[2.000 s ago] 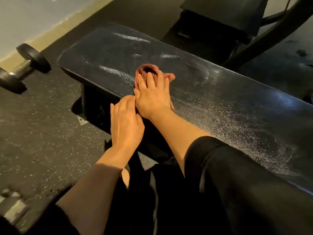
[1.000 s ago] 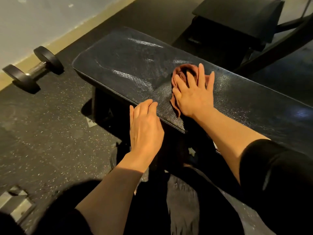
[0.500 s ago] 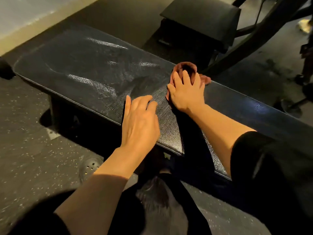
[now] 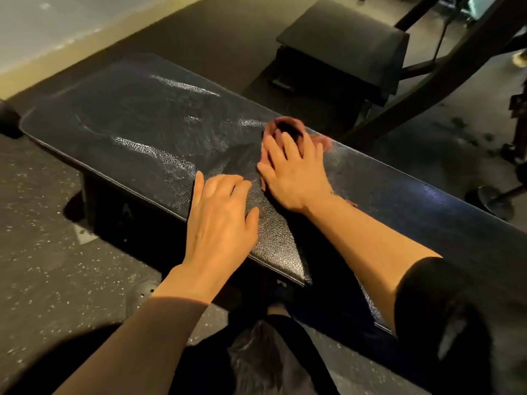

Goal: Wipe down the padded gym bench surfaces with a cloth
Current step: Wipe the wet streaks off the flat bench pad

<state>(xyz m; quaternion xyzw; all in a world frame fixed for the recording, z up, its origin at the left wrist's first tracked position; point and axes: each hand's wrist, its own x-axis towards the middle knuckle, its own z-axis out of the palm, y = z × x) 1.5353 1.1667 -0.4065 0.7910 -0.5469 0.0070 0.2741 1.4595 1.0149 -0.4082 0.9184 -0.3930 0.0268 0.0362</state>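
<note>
A long black padded bench runs from the left to the lower right, its cover creased and shiny. A reddish-brown cloth lies bunched near the bench's far edge. My right hand presses flat on the cloth with straight, spread fingers. My left hand rests flat on the near edge of the pad, fingers straight, holding nothing. The two hands lie close together, a little apart.
A second black padded seat on a dark metal frame stands beyond the bench at the upper right. Speckled dark rubber floor lies to the left. A wall with a pale skirting runs along the upper left.
My right hand has slid the cloth from the near side of the pad across to its far edge. My left hand moved from the bench's front edge up onto the pad.
</note>
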